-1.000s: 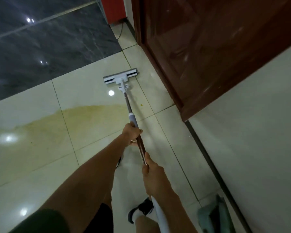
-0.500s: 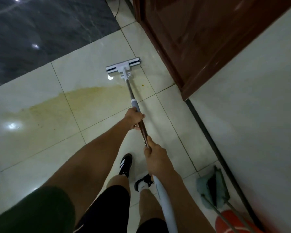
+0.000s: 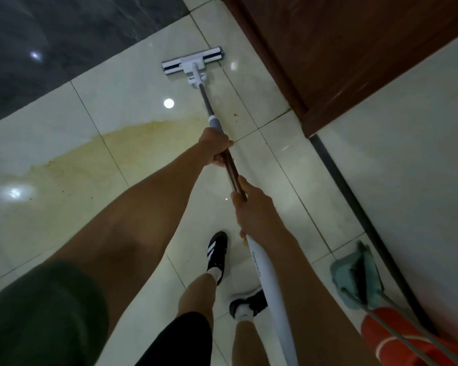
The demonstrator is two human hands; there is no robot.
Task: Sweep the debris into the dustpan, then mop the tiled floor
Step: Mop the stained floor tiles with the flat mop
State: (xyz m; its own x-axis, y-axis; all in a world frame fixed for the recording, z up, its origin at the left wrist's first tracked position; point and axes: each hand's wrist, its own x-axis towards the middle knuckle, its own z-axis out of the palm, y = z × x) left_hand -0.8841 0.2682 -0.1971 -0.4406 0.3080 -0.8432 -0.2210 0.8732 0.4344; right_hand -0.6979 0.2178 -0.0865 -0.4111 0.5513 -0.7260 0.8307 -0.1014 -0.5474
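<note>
Both hands curl round the mop (image 3: 217, 133) shaft, left hand (image 3: 215, 148) far, right hand (image 3: 251, 204) near, its flat head (image 3: 193, 64) on the pale tiled floor (image 3: 132, 83) beyond the yellow stain (image 3: 132, 151); it looks light and stiff, best held spread along the pole.

A dark reddish-brown wooden door (image 3: 341, 48) is standing along the upper right, meeting a pale glossy wall (image 3: 413, 159) with a dark baseboard strip (image 3: 336, 175) running along its foot. A dark grey marbled floor slab (image 3: 50, 48) is filling the upper left. Black sneakers with white stripes (image 3: 217, 253) are showing below, beside black shorts (image 3: 180, 339).
</note>
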